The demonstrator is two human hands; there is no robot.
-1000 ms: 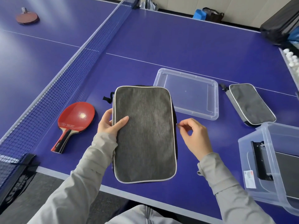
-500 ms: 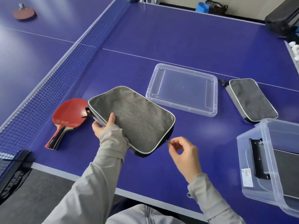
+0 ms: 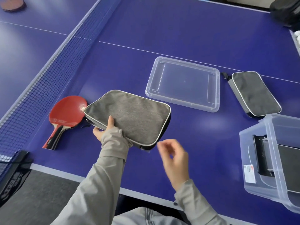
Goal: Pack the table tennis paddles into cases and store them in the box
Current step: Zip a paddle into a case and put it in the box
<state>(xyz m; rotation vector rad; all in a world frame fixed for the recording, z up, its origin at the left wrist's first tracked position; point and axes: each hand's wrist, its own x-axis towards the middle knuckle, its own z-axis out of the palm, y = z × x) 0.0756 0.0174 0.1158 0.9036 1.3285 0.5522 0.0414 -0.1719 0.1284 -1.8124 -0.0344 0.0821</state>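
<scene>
- A brown-faced paddle (image 3: 12, 4) lies on the far left of the blue desk (image 3: 186, 30), beyond the net (image 3: 53, 65), well apart from everything else.
- A red paddle (image 3: 68, 111) lies flat on the near side of the net, with its handle pointing toward the near edge of the desk.
- The left hand (image 3: 103, 129) grips the near long edge of a grey zip case (image 3: 129, 116), with the thumb on top and the fingers curled underneath.
- The case's left corner overlaps the rim of the red paddle's blade. I cannot tell whether the case rests on the desk or is lifted off it.
- The right hand (image 3: 173, 158) hangs just beside the case's near right corner, apart from it. It is motion-blurred, with its fingers loosely curled around nothing.
- A clear plastic lid (image 3: 183, 83) lies flat just beyond the held case.
- A second grey case (image 3: 254, 93), zipped, lies right of the lid and near it.
- A clear storage box (image 3: 253, 159) stands at the near right edge of the desk, with a dark case (image 3: 287, 163) lying inside it and a white label on its near wall.
- A black bag (image 3: 285, 8) sits at the far right corner.
</scene>
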